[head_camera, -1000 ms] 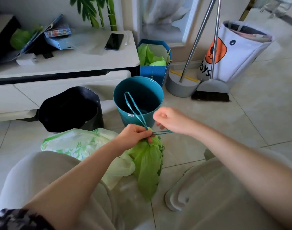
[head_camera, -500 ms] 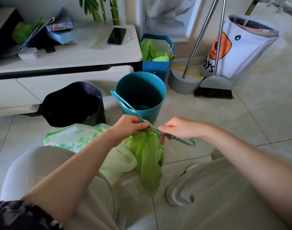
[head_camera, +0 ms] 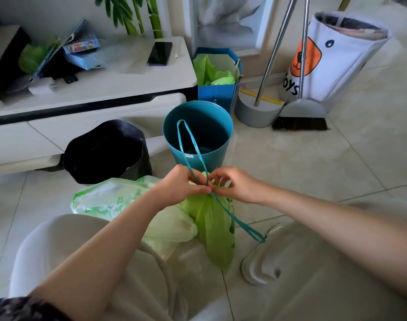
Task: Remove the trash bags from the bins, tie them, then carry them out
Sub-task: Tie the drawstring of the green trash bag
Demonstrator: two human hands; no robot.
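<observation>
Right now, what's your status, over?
Both hands, left and right, pinching teal drawstring at green bag's neck. Knot unfinished. Teal bin empty. Nothing blocking.

Tiled floor (head_camera: 302, 167) bears teal bin (head_camera: 198, 135), black bin (head_camera: 107, 151), broom (head_camera: 301, 114).

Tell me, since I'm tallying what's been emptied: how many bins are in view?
2: a teal bin, unlined, just beyond both hands, and a black bin to its left by the cabinet. Others may be out of frame.
</observation>
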